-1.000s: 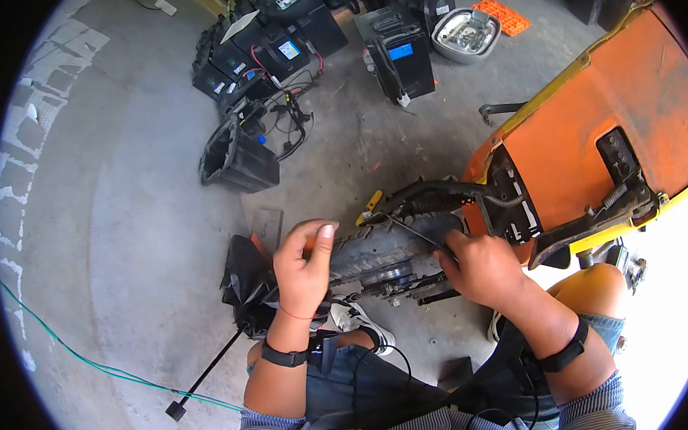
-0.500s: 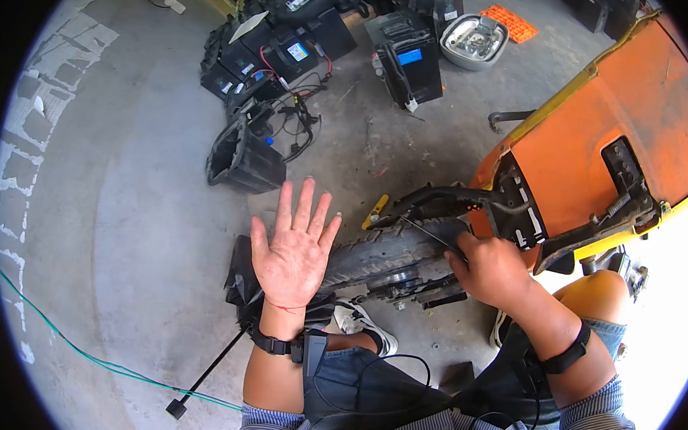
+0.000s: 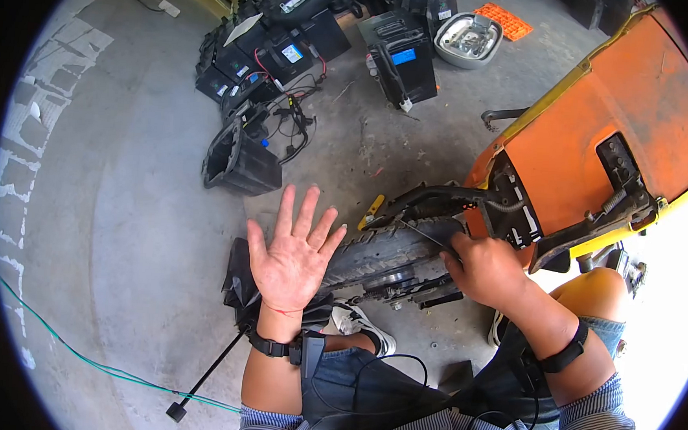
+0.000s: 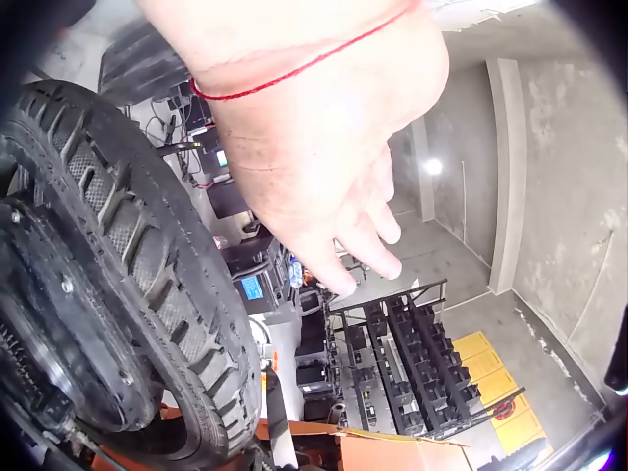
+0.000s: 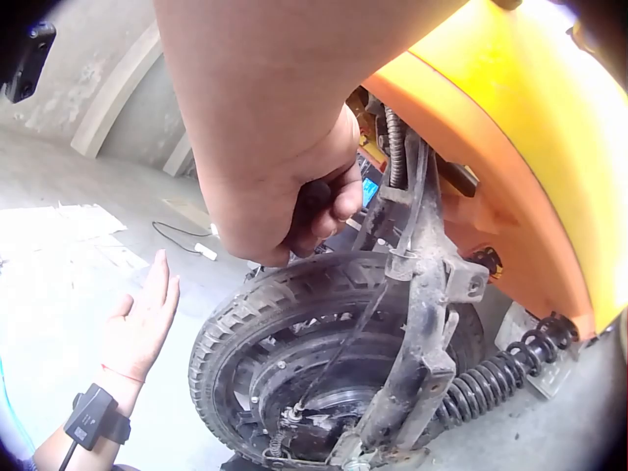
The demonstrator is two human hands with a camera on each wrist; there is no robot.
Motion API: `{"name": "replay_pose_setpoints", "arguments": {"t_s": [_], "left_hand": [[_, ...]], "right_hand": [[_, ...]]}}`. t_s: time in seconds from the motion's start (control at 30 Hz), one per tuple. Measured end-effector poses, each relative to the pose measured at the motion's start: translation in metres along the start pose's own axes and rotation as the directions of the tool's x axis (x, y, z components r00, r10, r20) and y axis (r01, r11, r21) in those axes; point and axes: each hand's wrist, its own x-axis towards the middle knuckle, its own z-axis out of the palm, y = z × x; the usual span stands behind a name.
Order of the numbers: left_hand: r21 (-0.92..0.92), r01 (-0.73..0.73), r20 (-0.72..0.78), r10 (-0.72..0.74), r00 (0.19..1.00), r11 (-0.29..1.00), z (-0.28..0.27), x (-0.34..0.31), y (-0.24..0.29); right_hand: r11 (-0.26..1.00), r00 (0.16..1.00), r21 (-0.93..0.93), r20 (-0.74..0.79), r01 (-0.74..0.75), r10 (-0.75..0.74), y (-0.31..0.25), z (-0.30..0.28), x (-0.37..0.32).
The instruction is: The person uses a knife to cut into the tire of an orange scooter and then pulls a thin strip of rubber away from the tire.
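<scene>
My left hand (image 3: 290, 263) is held up in the air with its palm toward the head camera and fingers spread, holding nothing. Beside it lies a black knobbly tyre (image 3: 369, 256) on a wheel of an orange vehicle (image 3: 577, 142) lying on its side. My right hand (image 3: 489, 271) grips a screwdriver (image 3: 422, 233) by its handle, fingers curled round it. Its thin metal shaft points left across the tyre's upper edge, near a black fender. In the right wrist view the dark handle end (image 5: 314, 195) shows inside the fist, above the wheel (image 5: 231, 329).
A yellow-handled tool (image 3: 373, 209) lies beyond the tyre. A black bin (image 3: 245, 163), loose cables and black battery cases (image 3: 404, 65) stand farther back, with a grey basin (image 3: 469, 43). A coil spring (image 5: 481, 397) and metal frame adjoin the wheel. Green cable (image 3: 125, 373) crosses the floor.
My left hand was loosely curled beside the tyre one second ago; it has turned palm up and spread its fingers. The right hand keeps its grip on the screwdriver in nearly the same place.
</scene>
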Motion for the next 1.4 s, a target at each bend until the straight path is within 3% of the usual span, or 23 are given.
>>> {"name": "replay_pose_setpoints", "arguments": {"t_s": [0.23, 0.3, 0.33, 0.47, 0.53, 0.57, 0.63, 0.67, 0.8, 0.83, 0.9, 0.93, 1.0, 1.03, 1.07, 1.1, 1.13, 1.17, 1.2, 1.23, 1.3, 1.37, 1.4], "left_hand": [[0.085, 0.006, -0.051, -0.001, 0.999, 0.996, -0.016, -0.008, -0.002], [0.423, -0.067, -0.178, 0.156, 0.972, 0.904, -0.021, -0.009, -0.004], [0.381, -0.046, -0.313, 0.175, 0.934, 0.924, 0.000, -0.004, -0.006], [0.437, -0.069, -0.385, 0.255, 0.887, 0.897, -0.029, -0.005, -0.002], [0.561, 0.033, -0.477, 0.290, 0.830, 0.827, -0.042, -0.003, 0.000], [0.557, 0.016, -0.468, 0.298, 0.832, 0.830, -0.038, -0.004, -0.003], [0.744, 0.037, -0.344, 0.335, 0.877, 0.667, -0.005, -0.003, -0.002], [0.737, 0.116, -0.351, 0.230, 0.908, 0.666, -0.012, -0.003, 0.001], [0.730, 0.089, -0.342, 0.250, 0.906, 0.677, -0.012, -0.009, -0.001], [0.734, 0.157, -0.405, 0.239, 0.883, 0.661, -0.020, -0.009, -0.001], [0.727, 0.212, -0.460, 0.235, 0.856, 0.653, -0.019, -0.010, -0.004], [0.743, 0.220, -0.460, 0.244, 0.854, 0.632, -0.012, -0.012, -0.007], [0.755, 0.234, -0.462, 0.243, 0.853, 0.612, 0.008, -0.020, -0.017], [0.831, 0.175, -0.376, 0.302, 0.876, 0.527, 0.019, -0.022, -0.025], [0.895, 0.109, -0.280, 0.352, 0.893, 0.433, 0.026, -0.020, -0.030], [0.893, 0.105, -0.277, 0.349, 0.895, 0.438, 0.027, -0.018, -0.033], [0.991, 0.034, -0.086, 0.415, 0.906, 0.131, 0.028, -0.018, -0.036], [0.981, -0.036, 0.114, 0.417, 0.902, -0.190, 0.029, -0.018, -0.040], [0.903, -0.023, 0.196, 0.362, 0.911, -0.430, 0.040, -0.018, -0.038], [0.906, -0.020, 0.188, 0.359, 0.914, -0.423, 0.042, -0.015, -0.041], [0.812, -0.059, 0.233, 0.229, 0.945, -0.580, 0.045, -0.012, -0.046], [0.829, -0.013, 0.153, 0.203, 0.967, -0.558, 0.033, -0.015, -0.054], [0.784, 0.086, 0.040, 0.189, 0.981, -0.615, 0.029, -0.017, -0.053]], "right_hand": [[1.000, 1.000, -0.017, 0.005, 0.005, -0.005, -0.001, -0.001, -0.002], [1.000, 1.000, -0.026, -0.024, -0.004, 0.004, -0.001, 0.003, -0.002], [0.999, 1.000, -0.028, -0.024, 0.017, -0.018, 0.002, 0.004, -0.002], [0.999, 1.000, -0.033, -0.016, 0.014, -0.015, 0.004, 0.003, -0.005], [0.998, 0.998, -0.048, -0.044, 0.032, -0.034, 0.005, 0.005, -0.008], [0.997, 0.998, -0.063, -0.050, 0.040, -0.043, 0.004, 0.002, -0.010], [1.000, 0.999, -0.027, -0.034, 0.011, -0.012, 0.001, -0.001, -0.013], [1.000, 0.999, 0.017, -0.050, -0.002, 0.003, -0.001, -0.003, -0.015], [0.975, 0.997, 0.211, -0.017, -0.069, 0.074, -0.005, -0.005, -0.028], [0.977, 0.997, 0.203, -0.016, -0.066, 0.071, -0.007, -0.004, -0.032], [0.865, 0.976, 0.452, 0.122, -0.219, 0.183, -0.008, -0.008, -0.035], [0.870, 0.976, 0.443, 0.117, -0.215, 0.181, -0.010, -0.011, -0.031], [0.529, 0.901, 0.729, 0.344, -0.434, 0.265, -0.017, -0.013, -0.025], [0.532, 0.902, 0.729, 0.336, -0.430, 0.270, -0.023, -0.014, -0.022], [0.372, 0.904, 0.832, 0.319, -0.411, 0.286, -0.030, -0.015, -0.017], [0.200, 0.901, 0.904, 0.311, -0.379, 0.302, -0.035, -0.014, -0.014], [0.139, 0.893, 0.912, 0.331, -0.386, 0.305, -0.035, -0.013, -0.011], [0.143, 0.890, 0.910, 0.333, -0.390, 0.310, -0.038, -0.013, -0.008], [0.080, 0.880, 0.917, 0.345, -0.390, 0.327, -0.042, -0.012, -0.007], [0.016, 0.868, 0.922, 0.358, -0.387, 0.343, -0.044, -0.010, -0.007], [0.016, 0.858, 0.909, 0.386, -0.416, 0.340, -0.043, -0.005, -0.009], [-0.090, 0.816, 0.876, 0.476, -0.474, 0.328, -0.044, -0.007, -0.011], [-0.100, 0.805, 0.866, 0.493, -0.489, 0.331, -0.048, -0.015, -0.014]]}}
